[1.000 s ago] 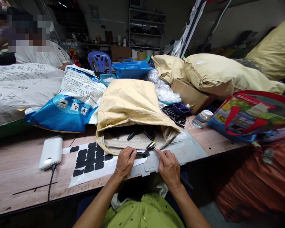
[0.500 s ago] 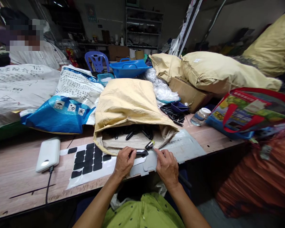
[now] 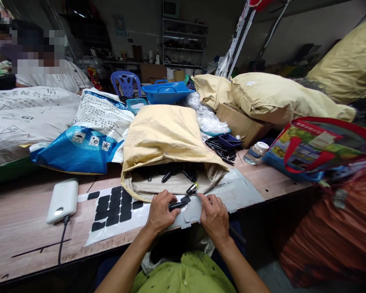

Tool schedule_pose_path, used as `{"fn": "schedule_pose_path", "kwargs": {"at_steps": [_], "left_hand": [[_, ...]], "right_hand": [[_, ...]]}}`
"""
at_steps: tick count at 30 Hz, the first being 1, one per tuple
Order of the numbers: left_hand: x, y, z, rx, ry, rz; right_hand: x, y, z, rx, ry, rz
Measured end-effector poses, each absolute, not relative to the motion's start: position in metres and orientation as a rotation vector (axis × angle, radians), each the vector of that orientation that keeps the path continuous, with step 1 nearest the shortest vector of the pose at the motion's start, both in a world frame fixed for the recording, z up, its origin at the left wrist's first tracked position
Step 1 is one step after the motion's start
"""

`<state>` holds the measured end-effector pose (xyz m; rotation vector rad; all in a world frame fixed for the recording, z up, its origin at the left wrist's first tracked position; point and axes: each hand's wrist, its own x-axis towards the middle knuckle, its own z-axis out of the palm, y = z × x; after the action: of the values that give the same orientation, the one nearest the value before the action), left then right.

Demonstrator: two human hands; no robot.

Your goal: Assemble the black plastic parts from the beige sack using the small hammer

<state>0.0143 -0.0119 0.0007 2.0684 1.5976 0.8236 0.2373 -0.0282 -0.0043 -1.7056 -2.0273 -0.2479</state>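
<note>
My left hand (image 3: 159,211) is closed on a small black plastic part (image 3: 177,204) at the table's front edge. My right hand (image 3: 214,214) pinches the handle of a small hammer (image 3: 192,189) whose metal head points up and left, just beyond the black part. Both hands rest over a grey plastic panel (image 3: 232,191). Right behind them lies an open tan sack (image 3: 167,138) with several black parts (image 3: 171,173) in its mouth. A white sheet with black adhesive pads (image 3: 116,205) lies to the left of my left hand.
A white power bank (image 3: 63,200) with a cable sits at the left. Blue-and-white bags (image 3: 91,134), tan sacks (image 3: 280,97), a cardboard box (image 3: 240,122), a small jar (image 3: 255,152), a colourful tote (image 3: 317,146) and loose black parts (image 3: 222,148) crowd the table. Another person sits far left.
The black part now shows more plainly in my left fingers, turned a little. The hammer head has dipped slightly toward it. Both hands stay in place.
</note>
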Motion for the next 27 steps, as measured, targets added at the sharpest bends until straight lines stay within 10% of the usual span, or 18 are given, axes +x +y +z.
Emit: {"fn": "schedule_pose_path", "kwargs": {"at_steps": [27], "left_hand": [[0.018,-0.108,-0.001,1.759,1.411,0.046]], "right_hand": [[0.238,-0.029,-0.002,-1.731,-2.07,-0.255]]}}
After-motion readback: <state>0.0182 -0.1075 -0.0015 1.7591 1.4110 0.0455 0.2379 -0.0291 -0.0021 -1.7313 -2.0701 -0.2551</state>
